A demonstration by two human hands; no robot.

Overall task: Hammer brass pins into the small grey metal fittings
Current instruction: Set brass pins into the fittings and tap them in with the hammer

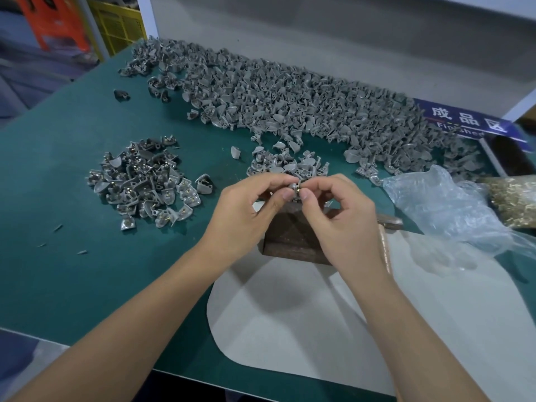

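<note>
Both hands meet over the middle of the green-topped workbench (72, 271). The left hand (249, 210) has its fingers curled round a small grey metal fitting (293, 187), and the right hand (342, 216) pinches a tiny brass pin (298, 189) right up against it, thumb and forefinger closed on the pin. They're held just above a dark rusty metal block (293, 239) that sits at the far edge of a pale grey mat (304, 329) near the front edge. Huge heap of bare grey fittings (290, 100) runs along the back edge. A smaller pile of fittings with brass already in them (145, 181) sits toward the left. At the right edge there's a crumpled clear plastic bag (446, 210) with loose brass pins (516, 198) beside it.
</note>
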